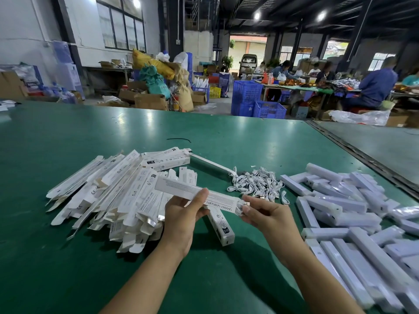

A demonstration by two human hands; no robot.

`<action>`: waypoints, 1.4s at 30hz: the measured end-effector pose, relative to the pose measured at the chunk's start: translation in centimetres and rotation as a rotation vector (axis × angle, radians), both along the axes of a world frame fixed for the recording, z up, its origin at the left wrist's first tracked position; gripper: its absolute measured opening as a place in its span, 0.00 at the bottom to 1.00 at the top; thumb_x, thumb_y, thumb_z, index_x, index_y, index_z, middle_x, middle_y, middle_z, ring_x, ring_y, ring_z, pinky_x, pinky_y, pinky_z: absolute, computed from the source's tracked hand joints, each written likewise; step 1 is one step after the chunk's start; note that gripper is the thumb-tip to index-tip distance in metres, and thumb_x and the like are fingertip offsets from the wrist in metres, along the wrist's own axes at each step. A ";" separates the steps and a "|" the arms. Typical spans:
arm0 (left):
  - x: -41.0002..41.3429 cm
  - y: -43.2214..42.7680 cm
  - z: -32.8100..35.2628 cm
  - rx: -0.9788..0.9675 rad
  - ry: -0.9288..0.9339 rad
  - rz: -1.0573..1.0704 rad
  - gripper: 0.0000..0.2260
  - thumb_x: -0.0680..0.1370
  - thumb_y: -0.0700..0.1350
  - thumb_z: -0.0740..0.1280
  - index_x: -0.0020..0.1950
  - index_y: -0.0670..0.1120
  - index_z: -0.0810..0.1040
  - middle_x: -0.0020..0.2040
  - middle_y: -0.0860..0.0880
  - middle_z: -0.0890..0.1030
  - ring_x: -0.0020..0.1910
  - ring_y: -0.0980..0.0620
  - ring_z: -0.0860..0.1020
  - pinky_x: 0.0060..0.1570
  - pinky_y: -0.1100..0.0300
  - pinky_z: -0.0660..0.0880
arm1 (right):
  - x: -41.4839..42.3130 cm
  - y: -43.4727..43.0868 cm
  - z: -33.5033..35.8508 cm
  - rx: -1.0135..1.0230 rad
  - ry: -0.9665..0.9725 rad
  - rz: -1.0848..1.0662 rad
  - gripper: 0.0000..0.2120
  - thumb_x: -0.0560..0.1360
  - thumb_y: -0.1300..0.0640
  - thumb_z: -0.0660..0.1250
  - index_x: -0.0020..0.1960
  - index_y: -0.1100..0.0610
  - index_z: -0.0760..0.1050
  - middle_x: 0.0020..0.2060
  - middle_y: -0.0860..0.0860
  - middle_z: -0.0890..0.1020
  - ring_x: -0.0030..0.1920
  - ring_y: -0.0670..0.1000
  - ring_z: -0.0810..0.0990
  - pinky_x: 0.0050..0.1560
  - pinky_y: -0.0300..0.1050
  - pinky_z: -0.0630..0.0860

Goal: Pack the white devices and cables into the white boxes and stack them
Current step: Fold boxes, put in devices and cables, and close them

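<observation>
White box [181,186], long and narrow, is held just above the green counter [90,137], printed face up. Left hand [181,214] grips its middle: thumb on the upper face, fingers curled beneath. Right hand [265,214] pinches its right end between thumb and fingers. A small metal plug [246,203] shows at that end; whether it sits inside the box cannot be told.

Positions relative to the held box:
- Left of it and partly under its far end: a loose pile of flat boxes [108,191], unfolded, overlapping at mixed angles.
- Directly below it: 1 assembled box [221,227] lying on the counter.
- Beyond it: 1 long box [210,164] lying at a slant, its far end touching the pile.
- Beyond its right end: a tangled heap of white cables [254,184], 1 cable [284,198] lying just apart.
- Right of it: a heap of white devices [351,214], bar-shaped, several crossing one another.
- Well beyond it: a thin black strip [179,139], alone on the counter.
</observation>
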State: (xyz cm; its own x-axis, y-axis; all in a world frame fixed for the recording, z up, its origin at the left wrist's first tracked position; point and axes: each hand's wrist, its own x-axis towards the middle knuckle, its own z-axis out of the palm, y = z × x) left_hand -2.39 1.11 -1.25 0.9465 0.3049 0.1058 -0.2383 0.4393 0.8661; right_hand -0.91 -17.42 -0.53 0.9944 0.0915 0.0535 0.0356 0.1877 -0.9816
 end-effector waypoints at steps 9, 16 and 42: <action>-0.1 -0.2 -0.1 0.022 -0.022 -0.005 0.11 0.66 0.46 0.75 0.46 0.45 0.81 0.46 0.43 0.86 0.45 0.49 0.84 0.40 0.59 0.81 | 0.0 0.0 0.6 0.303 0.313 0.029 0.12 0.68 0.72 0.71 0.51 0.72 0.77 0.45 0.65 0.85 0.41 0.54 0.86 0.38 0.37 0.81; 0.0 0.0 -0.3 -0.027 0.007 -0.006 0.13 0.65 0.47 0.75 0.47 0.44 0.81 0.47 0.42 0.86 0.46 0.48 0.84 0.40 0.60 0.81 | -0.3 0.2 0.5 0.166 0.237 0.075 0.08 0.61 0.68 0.74 0.41 0.67 0.84 0.42 0.62 0.85 0.39 0.53 0.85 0.40 0.36 0.80; 0.5 -0.8 -2.1 0.554 -0.074 -0.081 0.30 0.75 0.61 0.62 0.77 0.60 0.61 0.33 0.58 0.80 0.34 0.63 0.79 0.36 0.68 0.75 | -1.6 1.8 -1.3 -0.458 -0.394 -0.154 0.10 0.72 0.59 0.76 0.34 0.52 0.79 0.29 0.48 0.82 0.29 0.44 0.76 0.31 0.43 0.75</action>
